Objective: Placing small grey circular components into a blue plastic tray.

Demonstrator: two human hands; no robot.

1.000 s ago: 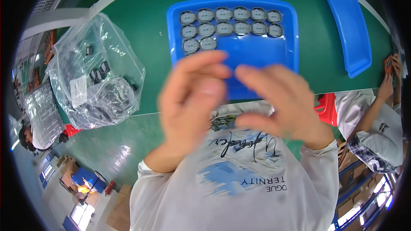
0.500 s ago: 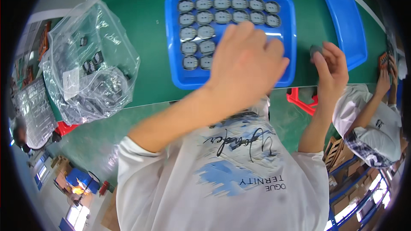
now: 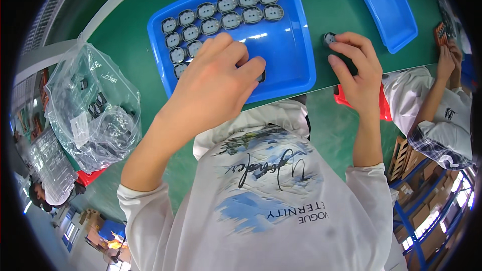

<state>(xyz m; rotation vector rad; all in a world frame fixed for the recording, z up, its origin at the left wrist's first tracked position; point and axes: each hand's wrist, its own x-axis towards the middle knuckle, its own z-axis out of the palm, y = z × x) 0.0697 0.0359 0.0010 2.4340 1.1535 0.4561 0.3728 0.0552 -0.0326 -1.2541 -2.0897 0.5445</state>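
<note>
Green desk point(image 3: 331, 10) across upper frame. Blue tray point(image 3: 283, 50) upper centre; clear bag point(image 3: 108, 130) at left. Left hand point(image 3: 216, 83) over tray, fingers curled, cannot tell whether grasping. Right hand point(image 3: 360, 68) right of centre, fingers parted, loose. Grey parts point(image 3: 231, 20) rowed in tray; single grey part point(image 3: 329, 38) beside right index fingertip.

Parts point(image 3: 227, 4) lie in the tray point(image 3: 288, 52), right of the bag point(image 3: 108, 83).

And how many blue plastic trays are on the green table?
2: one tray beneath the left hand, holding gray parts; another tray at upper right, cut by the picture's edge. More may lie out of view.
</note>
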